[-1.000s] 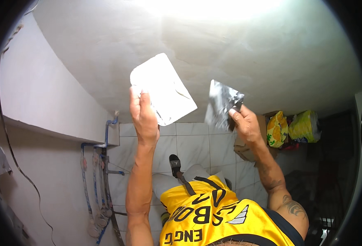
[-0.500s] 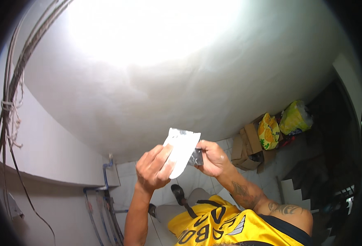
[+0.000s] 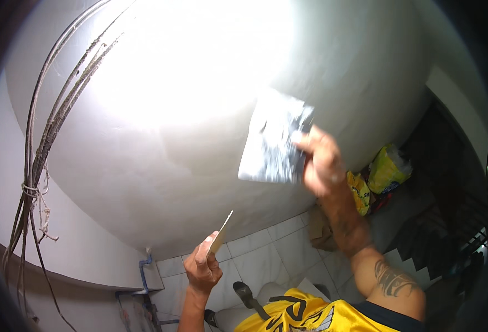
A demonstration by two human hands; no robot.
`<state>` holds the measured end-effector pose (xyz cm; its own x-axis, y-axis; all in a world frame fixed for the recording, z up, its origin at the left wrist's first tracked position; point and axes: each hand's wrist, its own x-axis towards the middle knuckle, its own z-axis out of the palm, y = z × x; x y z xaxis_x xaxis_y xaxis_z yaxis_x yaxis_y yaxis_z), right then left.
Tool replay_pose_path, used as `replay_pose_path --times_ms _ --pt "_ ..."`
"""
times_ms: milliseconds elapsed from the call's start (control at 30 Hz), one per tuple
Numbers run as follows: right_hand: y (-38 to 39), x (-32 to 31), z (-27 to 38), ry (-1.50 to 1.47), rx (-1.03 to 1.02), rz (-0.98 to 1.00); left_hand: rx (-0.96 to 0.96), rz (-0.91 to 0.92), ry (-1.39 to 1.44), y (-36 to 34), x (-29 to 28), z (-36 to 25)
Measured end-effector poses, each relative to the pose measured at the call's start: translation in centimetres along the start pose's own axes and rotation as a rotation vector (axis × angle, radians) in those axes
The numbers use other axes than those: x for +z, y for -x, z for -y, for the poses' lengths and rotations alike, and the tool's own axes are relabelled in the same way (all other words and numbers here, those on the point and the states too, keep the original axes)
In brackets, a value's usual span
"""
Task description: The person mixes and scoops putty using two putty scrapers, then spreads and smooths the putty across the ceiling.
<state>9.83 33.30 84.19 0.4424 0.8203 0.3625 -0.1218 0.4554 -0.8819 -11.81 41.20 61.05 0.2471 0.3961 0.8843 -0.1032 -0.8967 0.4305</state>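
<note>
My right hand (image 3: 324,163) is raised in front of the pale wall (image 3: 200,149), its fingers closed on the edge of a putty spreader (image 3: 274,141). This is a thin, flat, roughly rectangular blade, grey and shiny with white smears, slightly blurred. Whether it touches the wall I cannot tell. Lower and to the left, my left hand (image 3: 202,271) grips a thin cream-coloured board (image 3: 220,235), turned nearly edge-on, so its flat face is mostly hidden. Whitish marks show on the fingers of that hand.
Bundled cables (image 3: 50,133) tied with string hang at the left. Blue pipes (image 3: 144,271) run low beside the wall. A cardboard box (image 3: 320,229) and yellow bags (image 3: 388,169) stand on the right, near dark stairs (image 3: 415,265). White tiles (image 3: 255,260) cover the floor.
My hands have moved apart. The right one has risen up and to the right with the spreader, now showing its broad face. My left hand has dropped slightly, its board turned edge-on.
</note>
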Motion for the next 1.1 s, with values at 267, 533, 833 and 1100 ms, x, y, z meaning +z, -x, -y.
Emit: replay_pose_path --times_ms 267,533,833,1100 --pt "-14.4 0.2 10.8 1.655 -1.368 -0.109 -0.309 0.026 0.148 4.2 2.7 -2.3" --pt "-21.3 -0.2 11.4 1.482 -1.278 0.116 -0.541 0.015 0.107 4.0 2.7 -3.4" --pt "-17.8 -5.8 4.6 2.054 -1.682 -0.311 -0.592 0.012 0.143 4.2 3.8 -4.8" --pt "-12.0 -11.8 -9.9 2.061 -1.301 -0.267 -0.713 0.053 0.084 5.0 4.0 -4.2"
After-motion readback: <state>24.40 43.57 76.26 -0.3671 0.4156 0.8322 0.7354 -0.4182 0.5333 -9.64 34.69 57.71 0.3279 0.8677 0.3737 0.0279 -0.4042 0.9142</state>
